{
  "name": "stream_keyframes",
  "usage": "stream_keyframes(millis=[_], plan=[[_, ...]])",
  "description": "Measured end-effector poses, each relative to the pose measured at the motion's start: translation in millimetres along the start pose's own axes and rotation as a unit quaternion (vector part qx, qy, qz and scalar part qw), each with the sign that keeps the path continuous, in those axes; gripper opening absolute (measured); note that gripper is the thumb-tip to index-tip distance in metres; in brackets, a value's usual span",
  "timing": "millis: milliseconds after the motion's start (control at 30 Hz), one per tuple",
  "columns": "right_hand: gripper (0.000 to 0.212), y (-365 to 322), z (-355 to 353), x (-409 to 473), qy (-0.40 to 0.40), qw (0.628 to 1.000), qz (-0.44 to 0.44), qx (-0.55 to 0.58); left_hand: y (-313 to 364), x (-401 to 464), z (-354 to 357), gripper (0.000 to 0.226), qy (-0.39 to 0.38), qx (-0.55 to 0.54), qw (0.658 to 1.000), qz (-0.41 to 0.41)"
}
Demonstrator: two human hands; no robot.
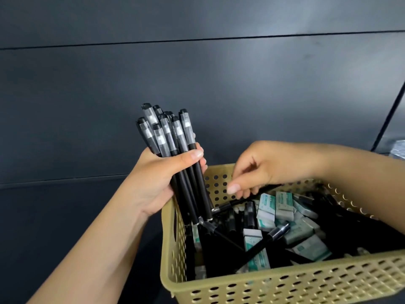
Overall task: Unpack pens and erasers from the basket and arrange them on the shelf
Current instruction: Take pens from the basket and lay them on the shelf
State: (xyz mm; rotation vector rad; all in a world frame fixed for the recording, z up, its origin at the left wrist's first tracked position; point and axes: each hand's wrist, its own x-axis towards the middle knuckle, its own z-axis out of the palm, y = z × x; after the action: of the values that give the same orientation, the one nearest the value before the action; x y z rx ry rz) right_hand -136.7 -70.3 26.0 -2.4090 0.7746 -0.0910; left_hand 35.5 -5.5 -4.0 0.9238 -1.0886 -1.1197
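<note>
Left hand (pixel 153 178) grasps upright bundle of black plastic pens (pixel 175 150), left of tan perforated plastic basket (pixel 285 284). Right hand (pixel 258 170) pinches single black pen (pixel 225 206) inside basket, above white-green erasers (pixel 285 207).

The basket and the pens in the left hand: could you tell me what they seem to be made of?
The basket looks like moulded plastic, matt tan, with regular punched holes and a smooth rolled rim. The pens gripped by the left hand look plastic too: matt black barrels and clear glossy caps with black tips.
</note>
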Motion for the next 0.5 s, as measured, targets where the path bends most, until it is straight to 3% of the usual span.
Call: stream_keyframes(millis=[100,200,300,500], plan=[[0.047,16.6,-10.6,-8.4,-0.103,0.991,0.064,-0.053,-0.2,0.8,2.1,0.029,-0.028,0.074,0.997,0.005],[0.028,29.6,-3.9,-10.9,-0.196,0.972,0.102,-0.080,1.2,1.7,3.8,0.030,-0.035,0.114,0.993,-0.004],[0.015,37.6,4.2,-10.3,-0.240,0.959,0.115,-0.094,0.7,2.4,5.2,0.031,-0.037,0.141,0.989,-0.012],[0.014,36.4,7.9,-7.5,-0.264,0.947,0.116,-0.143,-1.8,4.6,5.4,0.031,-0.047,0.154,0.987,-0.016]])
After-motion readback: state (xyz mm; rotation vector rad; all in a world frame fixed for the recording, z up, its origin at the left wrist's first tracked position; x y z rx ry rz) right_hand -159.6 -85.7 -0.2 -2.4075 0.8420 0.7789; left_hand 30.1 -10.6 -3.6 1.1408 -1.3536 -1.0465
